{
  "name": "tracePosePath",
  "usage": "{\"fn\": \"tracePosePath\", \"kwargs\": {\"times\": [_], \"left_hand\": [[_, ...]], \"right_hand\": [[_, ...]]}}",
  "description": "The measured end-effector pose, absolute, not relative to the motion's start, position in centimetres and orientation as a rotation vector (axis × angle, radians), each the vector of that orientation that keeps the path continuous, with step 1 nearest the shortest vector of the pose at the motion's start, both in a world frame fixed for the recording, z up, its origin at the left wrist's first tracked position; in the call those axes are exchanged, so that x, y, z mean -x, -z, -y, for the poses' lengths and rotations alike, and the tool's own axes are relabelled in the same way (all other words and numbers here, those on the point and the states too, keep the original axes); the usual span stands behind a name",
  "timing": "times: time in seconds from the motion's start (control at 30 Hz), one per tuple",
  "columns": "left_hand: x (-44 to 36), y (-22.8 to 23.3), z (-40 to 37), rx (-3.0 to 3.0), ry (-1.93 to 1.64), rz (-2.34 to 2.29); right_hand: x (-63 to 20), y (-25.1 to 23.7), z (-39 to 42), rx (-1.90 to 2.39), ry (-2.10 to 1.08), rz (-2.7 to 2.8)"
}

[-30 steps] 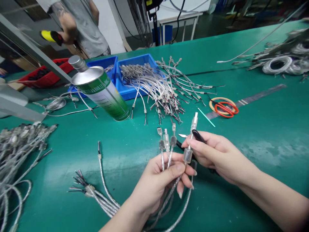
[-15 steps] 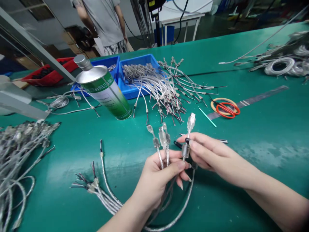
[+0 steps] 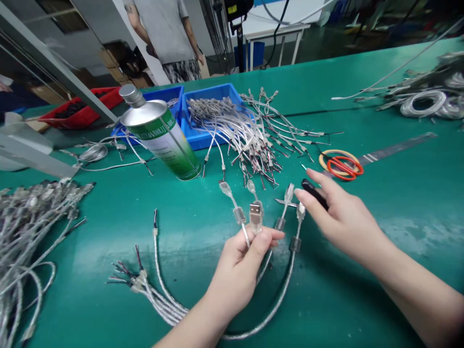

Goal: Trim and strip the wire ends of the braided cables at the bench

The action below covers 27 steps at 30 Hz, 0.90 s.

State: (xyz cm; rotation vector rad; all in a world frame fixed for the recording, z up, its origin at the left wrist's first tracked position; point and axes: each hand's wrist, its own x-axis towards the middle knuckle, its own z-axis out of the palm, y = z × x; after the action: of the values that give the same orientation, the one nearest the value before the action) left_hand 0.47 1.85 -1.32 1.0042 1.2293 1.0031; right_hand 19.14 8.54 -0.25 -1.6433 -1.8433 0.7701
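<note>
My left hand (image 3: 239, 266) is closed around several clear braided USB cables, whose plugs fan out above the fingers. One metal USB plug (image 3: 255, 210) stands upright over the thumb. To the right, another clear plug (image 3: 289, 194) and a cable with a grey ferrite lump (image 3: 295, 244) spread away from the hand. My right hand (image 3: 340, 212) is beside these plugs, thumb and index finger apart at the tips. A black-handled tool (image 3: 314, 193) sits between them, its kind and far end hidden. Near it shows a thin metal blade (image 3: 284, 203); whether they join is unclear.
A green-and-white can (image 3: 168, 145) stands left of the blue bin (image 3: 203, 140) heaped with cables. Orange-handled scissors (image 3: 344, 166) lie on the right, by a steel ruler (image 3: 398, 146). More cables pile on the left (image 3: 32, 232). A person (image 3: 163, 34) stands beyond the green table (image 3: 362, 299).
My right hand has moved off the cable it was holding, rightward and up, with the black tool. The plugs on the right now spread apart, and the left hand's metal plug has turned.
</note>
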Motion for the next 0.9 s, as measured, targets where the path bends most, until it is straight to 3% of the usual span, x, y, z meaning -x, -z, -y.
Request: {"fn": "tracePosePath", "kwargs": {"times": [0.07, 0.2, 0.27, 0.4, 0.63, 0.9], "left_hand": [[-0.4, 1.2, -1.8, -0.98, -0.964, -1.126], [-0.5, 1.1, -1.5, -0.972, -0.835, -0.902], [-0.7, 1.2, -1.4, -0.951, -0.731, -0.848], [-1.1, 1.4, -1.4, -0.807, -0.757, -0.804], [-1.3, 1.3, -1.8, -0.478, -0.959, -0.76], [-1.2, 1.0, -2.1, -0.452, -1.007, -0.81]], "right_hand": [[-19.2, 0.2, -8.6, 1.567, -0.969, 1.749], [-18.6, 0.2, -8.0, 1.189, -1.914, 1.333], [-18.2, 0.2, -7.8, 1.047, -2.096, 1.106], [-18.0, 0.4, -7.7, 0.939, -2.065, 0.978], [-17.7, 0.4, -6.6, 1.083, -1.673, 1.315], [-17.8, -0.6, -6.2, 1.126, -1.729, 1.55]]}}
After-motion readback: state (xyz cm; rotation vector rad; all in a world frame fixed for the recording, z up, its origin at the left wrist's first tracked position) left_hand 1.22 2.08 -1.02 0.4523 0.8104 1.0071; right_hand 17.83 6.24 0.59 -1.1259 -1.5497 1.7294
